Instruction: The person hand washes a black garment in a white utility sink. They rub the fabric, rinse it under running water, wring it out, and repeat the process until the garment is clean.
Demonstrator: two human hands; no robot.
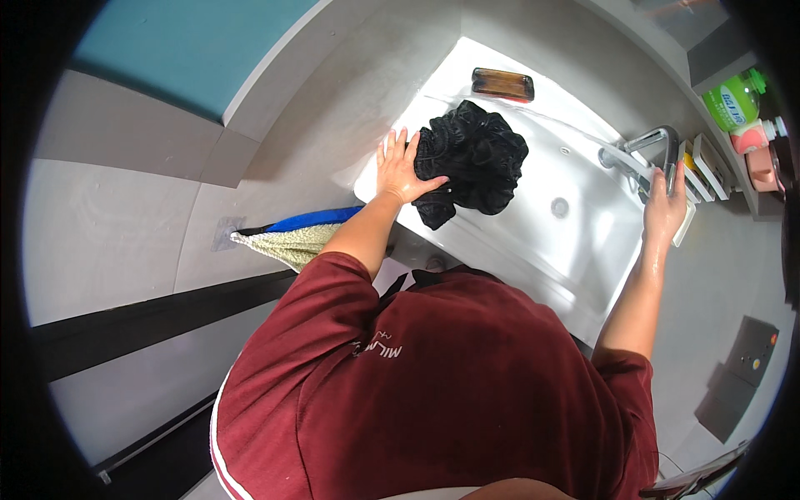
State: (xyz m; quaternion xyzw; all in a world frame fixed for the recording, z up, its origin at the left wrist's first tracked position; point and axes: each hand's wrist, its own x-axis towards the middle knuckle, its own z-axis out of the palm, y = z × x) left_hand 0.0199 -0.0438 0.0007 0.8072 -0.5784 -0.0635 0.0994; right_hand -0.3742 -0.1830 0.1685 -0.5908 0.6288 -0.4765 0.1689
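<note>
A bunched black garment [479, 158] lies on the left side of the white sink [533, 258]. My left hand [402, 173] rests on its left edge with the fingers spread flat and the thumb pointing right across the cloth. At the sink's right side, my right hand [664, 208] is at the chrome faucet [671, 142], its fingers closed around the faucet's near end. Part of that grip is hidden by the hand itself. Wet skin glistens on the right forearm.
A brown translucent bar [502, 84] sits at the sink's far edge. The drain [559, 207] shows near the basin's middle. A green-capped bottle [733, 100] and a pink cup [761, 169] stand on the right shelf. A towel [300, 237] hangs left of the sink.
</note>
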